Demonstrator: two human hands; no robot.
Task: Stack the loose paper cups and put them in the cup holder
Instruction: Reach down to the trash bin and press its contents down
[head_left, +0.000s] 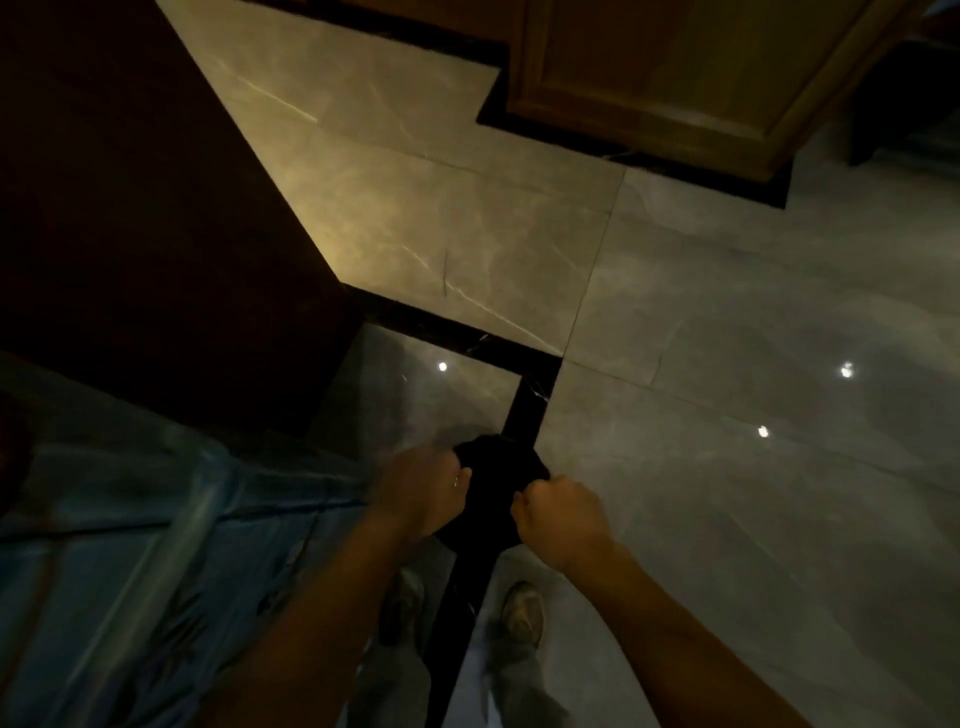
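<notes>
No paper cups and no cup holder are in view. The scene is dim and I look down at the floor. My left hand (423, 488) and my right hand (561, 514) are held close together in front of me, both closed on a dark, crumpled thing (498, 473) that looks like black cloth or a bag. What it is exactly cannot be told in this light. My two shoes (522, 613) show below the hands on the floor.
A glossy grey tiled floor (727, 322) with a black inlay strip (530, 395) fills the view. A dark wooden surface (130, 218) stands at the left, with a blue plastic-covered surface (119, 545) below it. A wooden cabinet (675, 67) is at the top right.
</notes>
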